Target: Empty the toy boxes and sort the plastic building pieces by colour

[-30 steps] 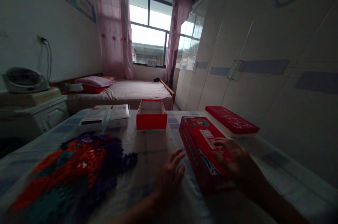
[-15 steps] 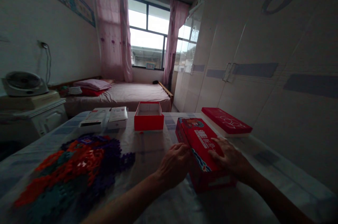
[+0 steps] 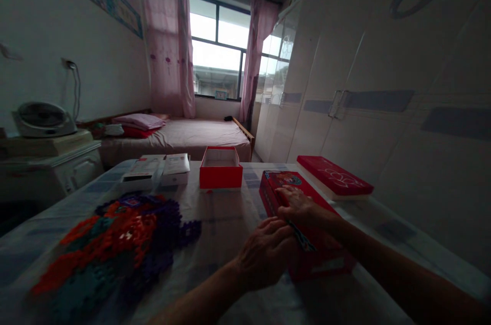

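Note:
A long red printed box [image 3: 307, 228] lies on the table [image 3: 218, 212] in front of me, its length running away from me. My left hand [image 3: 264, 251] presses against the box's near left side with the fingers curled onto its top edge. My right hand [image 3: 301, 205] lies flat on the box's lid near its far left edge, forearm crossing over the box. Whether either hand truly grips the box is unclear in the dim light.
An open red box [image 3: 220, 169] stands at the table's far middle. A flat red lid [image 3: 333, 176] rests at the far right, white booklets or cartons [image 3: 157, 170] at the far left. A pile of red, purple and teal foam pieces [image 3: 115, 243] covers the left.
My left hand closed in on the box's left side. My right hand slid from the near right part of the lid to its far left edge.

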Tool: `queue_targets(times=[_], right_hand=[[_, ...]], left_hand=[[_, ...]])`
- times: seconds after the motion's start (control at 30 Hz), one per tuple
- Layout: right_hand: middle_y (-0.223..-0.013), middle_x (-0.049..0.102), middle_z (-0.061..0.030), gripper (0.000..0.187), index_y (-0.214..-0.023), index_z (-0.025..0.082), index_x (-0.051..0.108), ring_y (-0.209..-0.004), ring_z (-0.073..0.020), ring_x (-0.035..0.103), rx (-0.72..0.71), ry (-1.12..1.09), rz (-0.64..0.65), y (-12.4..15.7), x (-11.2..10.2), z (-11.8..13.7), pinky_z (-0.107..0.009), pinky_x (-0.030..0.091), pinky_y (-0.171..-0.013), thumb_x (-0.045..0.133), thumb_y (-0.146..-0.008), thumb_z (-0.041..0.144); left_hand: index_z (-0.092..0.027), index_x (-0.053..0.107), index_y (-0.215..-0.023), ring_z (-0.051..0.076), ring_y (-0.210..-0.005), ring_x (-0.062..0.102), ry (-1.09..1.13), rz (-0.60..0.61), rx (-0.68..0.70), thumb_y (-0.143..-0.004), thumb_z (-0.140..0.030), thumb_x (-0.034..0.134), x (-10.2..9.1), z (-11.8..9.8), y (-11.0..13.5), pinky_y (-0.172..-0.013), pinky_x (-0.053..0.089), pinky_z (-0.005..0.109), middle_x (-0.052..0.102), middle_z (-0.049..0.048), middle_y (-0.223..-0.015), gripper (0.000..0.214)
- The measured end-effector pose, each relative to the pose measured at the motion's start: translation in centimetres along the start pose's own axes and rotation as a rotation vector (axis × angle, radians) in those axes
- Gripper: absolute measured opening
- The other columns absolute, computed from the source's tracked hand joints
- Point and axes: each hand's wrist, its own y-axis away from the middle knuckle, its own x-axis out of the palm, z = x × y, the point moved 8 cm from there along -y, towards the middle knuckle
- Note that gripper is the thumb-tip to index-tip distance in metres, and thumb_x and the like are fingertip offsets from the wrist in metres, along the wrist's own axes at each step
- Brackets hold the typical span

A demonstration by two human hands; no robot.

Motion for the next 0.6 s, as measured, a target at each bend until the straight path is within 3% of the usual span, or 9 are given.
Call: queue_targets(times=[0.23,0.43,0.6], right_hand=[[-0.141,0.038,-0.0151,0.062,-0.136,0.010,0.038,-0.131,-0.0268,0.031,-0.145,0.002,0.027,-1.2,0.4,0.0,-0.039,0.028,-0.105,0.042,-0.078,0.029],[-0.144,0.033,-0.0158,0.073,-0.139,0.012,0.034,-0.133,-0.0300,0.029,-0.102,0.048,0.060,-0.8,0.0,-0.1,-0.043,0.028,-0.105,0.052,-0.074,0.041],[-0.148,0.023,-0.0152,0.079,-0.143,0.015,0.025,-0.136,-0.0304,0.021,-0.068,0.103,0.105,-0.6,0.0,-0.4,-0.046,0.026,-0.105,0.052,-0.074,0.040]], left_hand=[[-0.017,0.056,-0.085,0.017,-0.091,0.052,0.001,0.042,-0.039,-0.087,-0.023,0.041,-0.3,0.2,-1.4,-0.092,0.041,0.033,0.059,0.0051,-0.088,0.016],[-0.018,0.054,-0.107,0.019,-0.105,0.048,0.015,0.063,-0.072,-0.083,-0.024,0.046,-0.1,0.4,-1.4,-0.098,0.036,0.035,0.059,0.0053,-0.099,0.026],[-0.017,0.053,-0.096,0.018,-0.092,0.051,0.023,0.062,-0.103,-0.082,-0.023,0.043,0.0,0.5,-1.2,-0.093,0.038,0.036,0.059,0.0053,-0.090,0.018]])
